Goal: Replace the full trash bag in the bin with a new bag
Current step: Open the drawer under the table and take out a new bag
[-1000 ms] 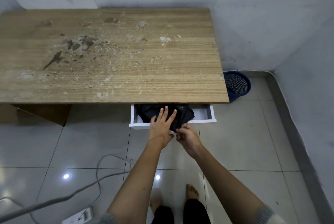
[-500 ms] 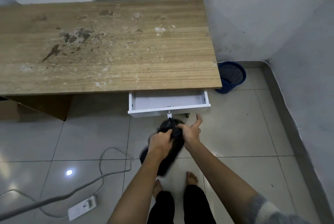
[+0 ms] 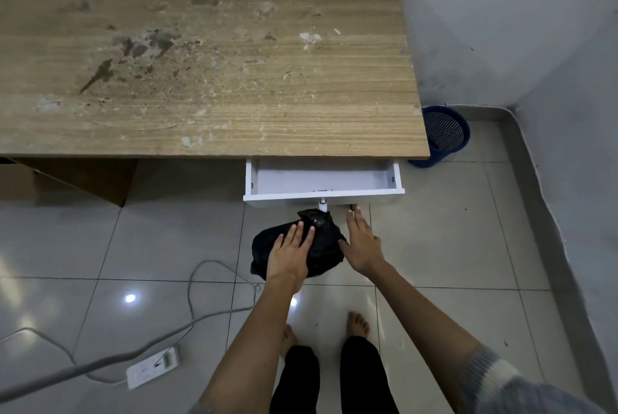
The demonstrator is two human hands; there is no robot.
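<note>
A crumpled black trash bag (image 3: pixel 321 246) hangs in front of me, just below the open white drawer (image 3: pixel 322 193). My left hand (image 3: pixel 289 253) lies over the bag's left half with straight fingers on top; its thumb is hidden under the plastic. To the bag's right, my right hand (image 3: pixel 363 241) has straight fingers pointing toward the drawer front, its thumb touching the bag's edge. The blue mesh bin (image 3: pixel 446 132) stands on the floor at the desk's right end, in the room corner, with no bag visible in it.
The worn wooden desk (image 3: pixel 207 72) fills the upper view. The drawer looks empty inside. A white power strip (image 3: pixel 153 368) and grey cable (image 3: pixel 200 283) lie on the tiled floor to my left. My bare feet (image 3: pixel 357 325) are below the bag. Walls close off the right side.
The bag came out of the drawer and now hangs in front of it. Both hands have loosened from a bunched grip to spread fingers, and my right hand has shifted to the bag's right side.
</note>
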